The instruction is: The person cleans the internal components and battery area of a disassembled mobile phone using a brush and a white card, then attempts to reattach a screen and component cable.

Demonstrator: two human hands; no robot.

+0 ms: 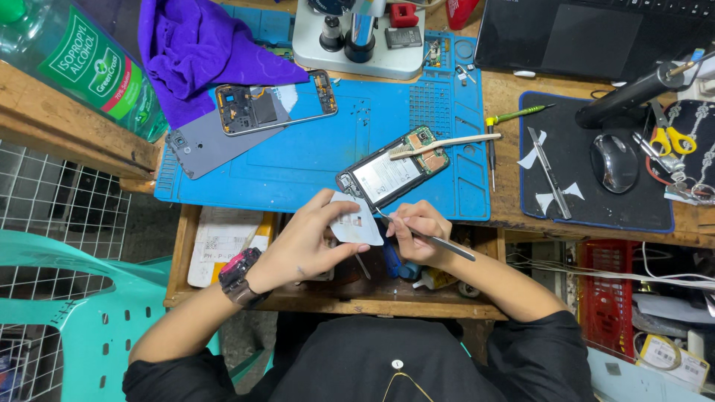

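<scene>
Blue repair mat on the table carries an opened phone, back off, battery and board exposed, a pale brush lying across it. Removed frame and grey back cover sit apart, upper left. Left hand grips a small white card-like part; right hand pinches tweezers, tip at that part. Judgement: teardown largely done; part work in hand, reassembly outstanding.

Around the blue mat: purple cloth and phone frame upper left; microscope base above; mouse far right.
</scene>
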